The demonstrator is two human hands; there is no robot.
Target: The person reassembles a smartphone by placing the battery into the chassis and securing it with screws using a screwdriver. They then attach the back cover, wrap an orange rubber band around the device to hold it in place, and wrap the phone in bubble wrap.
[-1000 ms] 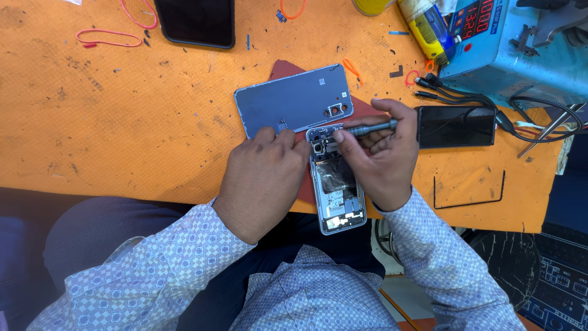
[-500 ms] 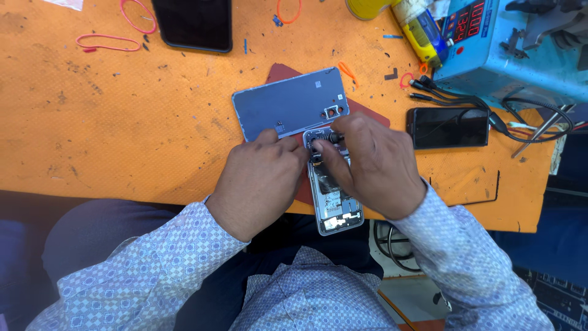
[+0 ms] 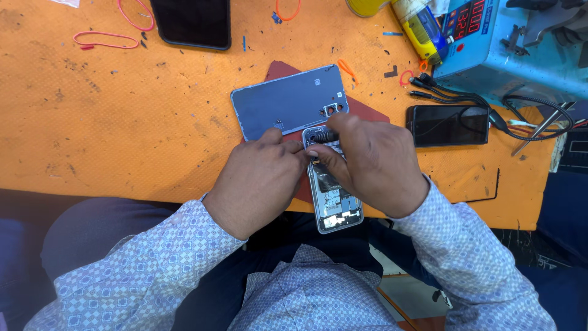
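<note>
Change since earlier frame: right hand [image 3: 373, 162] shifted over the top end of the opened smartphone [image 3: 334, 196]; screwdriver shaft, earlier laid out to the right across the fingers, now mostly hidden, only a dark tip [image 3: 327, 135] visible at the phone's upper edge.
Left hand [image 3: 257, 181]: knuckles up, fingers curled, fingertips pressed against the upper left edge of the opened smartphone; closed on the frame edge as a brace.
Right hand: fingers bunched and closed on the dark screwdriver tip, held above the camera end of the phone; fingertips of both hands nearly touching.
Opened smartphone: back removed, internals exposed, lying lengthwise at the near table edge on a dark red mat [image 3: 367, 113]; lower end overhanging toward the lap.
Back cover [image 3: 288, 101]: blue-grey panel with camera cut-outs, lying flat on the mat just beyond the hands, touching the top of the phone.
Work surface: orange table [image 3: 122, 122], scuffed and speckled with small debris.
Right of hands: second black phone [image 3: 450, 125], screen up, with black cables [image 3: 465, 98] running across it.
Far right: blue bench power unit [image 3: 520, 43] with red digit display; yellow-labelled bottle [image 3: 419, 27] beside it.
Far left: black tablet or phone [image 3: 193, 21] at the far edge; red wire loop [image 3: 104, 40] near it.
Clothing: patterned light-blue shirt sleeves [image 3: 147, 270] on both arms.
</note>
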